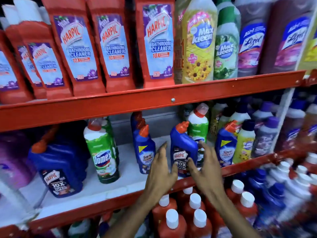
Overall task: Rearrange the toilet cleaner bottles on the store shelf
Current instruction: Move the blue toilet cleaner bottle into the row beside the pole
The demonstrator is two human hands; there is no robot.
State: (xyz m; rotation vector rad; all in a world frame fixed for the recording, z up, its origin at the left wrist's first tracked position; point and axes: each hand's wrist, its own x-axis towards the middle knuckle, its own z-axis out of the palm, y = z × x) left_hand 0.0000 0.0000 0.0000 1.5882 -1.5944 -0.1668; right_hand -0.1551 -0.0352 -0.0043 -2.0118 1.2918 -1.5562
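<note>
My open left hand [160,166] and right hand [204,166] flank the blue bottle [182,148], gripping nothing; the shelf [120,169] looks mostly unsorted.

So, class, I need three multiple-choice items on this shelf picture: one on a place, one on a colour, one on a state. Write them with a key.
1. Where does the blue Harpic bottle between the hands stand?
A. top shelf
B. middle shelf
C. bottom shelf

2. What colour is the body of the Harpic Bathroom Cleaner bottles on the top shelf?
A. red
B. green
C. yellow

3. How is the left hand?
A. closed in a fist
B. gripping a white cap
C. open, fingers spread beside the bottle

Key: 1 B, it stands on the white board of the middle shelf. 2 A, their bodies are red around the purple labels. 3 C, its fingers are spread; the right hand is open too.
</note>
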